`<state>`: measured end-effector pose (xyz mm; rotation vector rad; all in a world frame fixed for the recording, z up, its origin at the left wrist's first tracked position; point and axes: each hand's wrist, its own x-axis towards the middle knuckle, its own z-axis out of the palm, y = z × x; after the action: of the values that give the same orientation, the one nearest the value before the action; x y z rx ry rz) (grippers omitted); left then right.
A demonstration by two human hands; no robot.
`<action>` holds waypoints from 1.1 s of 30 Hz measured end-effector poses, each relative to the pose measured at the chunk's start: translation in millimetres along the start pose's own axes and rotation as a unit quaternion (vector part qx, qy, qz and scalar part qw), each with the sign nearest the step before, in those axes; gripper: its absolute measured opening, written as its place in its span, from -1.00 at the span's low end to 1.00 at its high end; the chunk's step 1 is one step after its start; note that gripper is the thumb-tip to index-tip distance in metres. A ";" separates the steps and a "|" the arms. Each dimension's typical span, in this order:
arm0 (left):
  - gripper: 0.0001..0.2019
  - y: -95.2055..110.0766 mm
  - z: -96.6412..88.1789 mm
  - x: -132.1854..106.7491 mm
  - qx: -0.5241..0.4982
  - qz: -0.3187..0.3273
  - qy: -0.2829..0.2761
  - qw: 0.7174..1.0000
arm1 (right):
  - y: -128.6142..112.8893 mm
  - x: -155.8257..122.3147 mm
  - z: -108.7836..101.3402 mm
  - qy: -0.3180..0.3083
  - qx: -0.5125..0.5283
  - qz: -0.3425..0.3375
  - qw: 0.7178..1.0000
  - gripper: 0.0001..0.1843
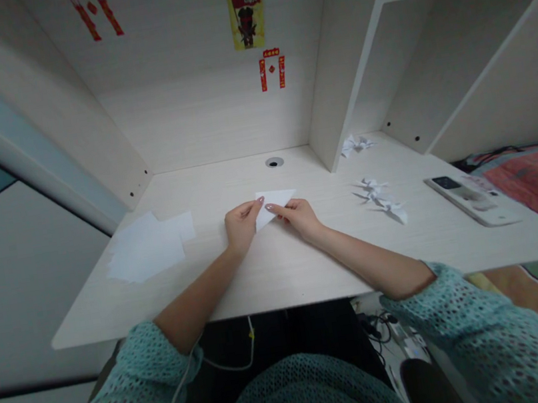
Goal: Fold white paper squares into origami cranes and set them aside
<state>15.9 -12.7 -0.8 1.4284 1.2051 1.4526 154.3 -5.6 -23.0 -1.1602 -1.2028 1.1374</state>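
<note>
Between my two hands is a white sheet of paper [276, 197] folded into a triangle, held just above or against the desk. My left hand [241, 226] pinches its left edge, thumb on top. From the right, my right hand [300, 217] grips the lower right edge, its thumb pressed on the paper and its fingers curled underneath. To the left lies a spread of loose white paper sheets [145, 250]. Several small folded paper figures [376, 192] sit in a row to the right, with more folded paper [356, 144] behind them by the divider.
A white desk [261, 283] carries everything. An upright divider panel [349, 61] rises behind on the right. A flat white device with a dark screen [471, 198] lies at the right. A cable hole [274, 162] is set near the back wall, and a white cable [233, 367] hangs below the front edge.
</note>
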 end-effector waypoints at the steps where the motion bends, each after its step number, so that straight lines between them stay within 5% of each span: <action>1: -0.69 -0.1 0.3 0.1 -0.004 0.001 0.003 1.000 | -0.7 -0.1 -0.2 -0.002 -0.001 0.001 1.000 -0.54; 11: -0.65 -8.3 -4.5 9.0 -0.041 -0.034 0.032 0.998 | -4.4 2.4 -3.8 -0.076 0.012 -0.007 0.997 -0.63; 21: -0.65 -5.7 -5.3 8.1 -0.011 -0.013 0.040 0.999 | -3.9 5.0 -5.4 -0.052 -0.012 -0.014 0.998 -0.58; 33: -0.63 -10.1 -6.1 7.4 -0.008 -0.043 -0.091 0.995 | -0.6 4.4 -7.3 -0.033 -0.001 -0.048 0.998 -0.60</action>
<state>8.2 -3.5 -8.0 1.4470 1.1232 1.2430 161.8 -1.5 -22.1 -1.0615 -1.2966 1.1087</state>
